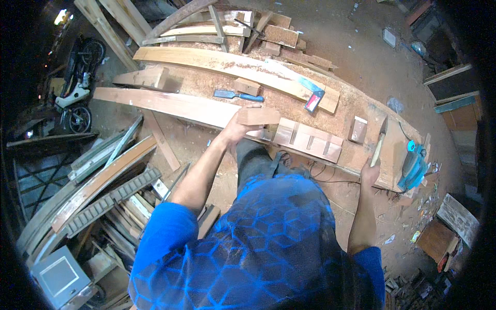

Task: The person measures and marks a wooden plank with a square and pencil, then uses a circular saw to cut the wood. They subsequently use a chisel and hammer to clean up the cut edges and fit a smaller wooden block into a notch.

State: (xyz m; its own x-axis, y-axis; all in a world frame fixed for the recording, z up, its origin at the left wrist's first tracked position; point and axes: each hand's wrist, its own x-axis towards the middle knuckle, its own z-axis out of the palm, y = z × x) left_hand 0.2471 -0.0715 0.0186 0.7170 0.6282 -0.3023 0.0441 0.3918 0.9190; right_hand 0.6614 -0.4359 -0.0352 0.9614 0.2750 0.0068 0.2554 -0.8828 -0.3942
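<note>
My left hand (236, 127) is closed on a short wooden block (259, 116), which sits over a long pale beam (170, 105). Notches are cut across the beam's right part (310, 139). Off to the right, my right hand (370, 173) grips the wooden handle of a hammer (378, 147), its dark head pointing away from me over the bench. A blue-handled chisel (240, 96) lies just beyond the beam, near a small wooden block (247, 85). Farther right rests a try square (313, 97) with a red and white stock. Another small block (357, 129) lies between the notched part and the hammer.
A teal power tool (413, 166) with a cord is at the bench's right end. Behind the chisel runs another long beam (206, 58) strewn with sawdust. Wood offcuts (279, 36) pile at the back; stacked timber (103, 191) lies at left. A motorbike (77, 93) stands far left.
</note>
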